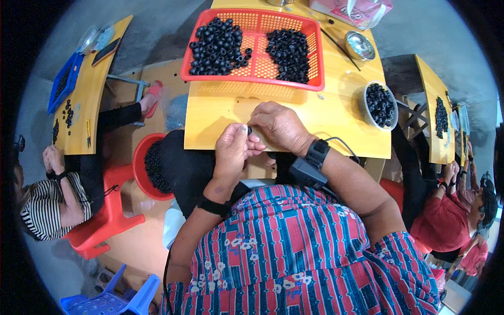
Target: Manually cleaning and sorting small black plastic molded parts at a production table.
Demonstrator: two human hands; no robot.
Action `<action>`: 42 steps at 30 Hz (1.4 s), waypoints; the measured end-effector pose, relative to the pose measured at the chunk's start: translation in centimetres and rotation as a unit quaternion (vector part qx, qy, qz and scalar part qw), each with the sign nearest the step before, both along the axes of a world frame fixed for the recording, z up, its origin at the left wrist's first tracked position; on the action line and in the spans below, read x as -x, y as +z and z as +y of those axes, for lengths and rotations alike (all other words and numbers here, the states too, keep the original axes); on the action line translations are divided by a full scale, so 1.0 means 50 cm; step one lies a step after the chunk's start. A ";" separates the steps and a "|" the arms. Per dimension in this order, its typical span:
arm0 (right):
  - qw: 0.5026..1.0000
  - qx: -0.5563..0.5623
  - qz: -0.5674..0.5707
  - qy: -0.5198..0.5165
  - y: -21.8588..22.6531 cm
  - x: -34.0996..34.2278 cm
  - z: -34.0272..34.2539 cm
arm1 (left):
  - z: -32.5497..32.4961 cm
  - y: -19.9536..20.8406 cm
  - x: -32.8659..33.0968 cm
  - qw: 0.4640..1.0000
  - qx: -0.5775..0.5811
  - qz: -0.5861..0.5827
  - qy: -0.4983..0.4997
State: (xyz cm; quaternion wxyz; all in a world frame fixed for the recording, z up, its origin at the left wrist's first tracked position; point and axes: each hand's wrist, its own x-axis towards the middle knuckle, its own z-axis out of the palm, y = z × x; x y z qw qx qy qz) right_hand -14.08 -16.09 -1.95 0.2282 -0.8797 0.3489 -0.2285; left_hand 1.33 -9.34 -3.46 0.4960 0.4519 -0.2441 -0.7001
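One small black part (pixel 249 130), mostly covered by fingertips, is pinched between the left hand's (pixel 233 144) thumb and fingers, near the table's (pixel 210 107) near edge; right hand (pixel 281 126) curled just beside it, fingertips hidden, can't tell if it grips anything. Beyond: one red basket (pixel 261 65), two heaps of black parts, too overlapped to count; one filled bowl (pixel 366 116) right; one pink bag (pixel 354 11), cut off at top; one red tub (pixel 137 168) left, partly hidden by a leg.
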 end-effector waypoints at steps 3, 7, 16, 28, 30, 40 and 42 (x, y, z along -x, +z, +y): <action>0.999 -0.001 0.020 -0.028 -0.003 0.006 0.006 | 0.002 -0.004 -0.002 1.000 0.002 -0.007 -0.004; 0.996 0.031 0.084 -0.020 0.010 0.016 0.010 | 0.005 0.001 0.000 1.000 0.024 0.010 0.004; 0.998 -0.019 0.026 -0.058 0.022 0.034 0.007 | 0.047 0.016 0.000 0.999 0.033 -0.015 0.008; 0.747 -0.516 -0.416 -0.047 0.078 0.036 0.089 | 0.070 0.038 -0.003 0.987 0.050 0.147 -0.029; 0.724 -0.535 -0.432 -0.055 0.079 0.026 0.099 | 0.072 0.040 -0.002 0.987 0.052 0.150 -0.032; 0.782 -0.453 -0.416 -0.095 0.071 0.021 0.120 | 0.078 0.038 0.003 0.978 0.047 0.200 -0.025; 0.793 -0.436 -0.415 -0.097 0.070 0.020 0.123 | 0.078 0.038 0.003 0.976 0.046 0.212 -0.025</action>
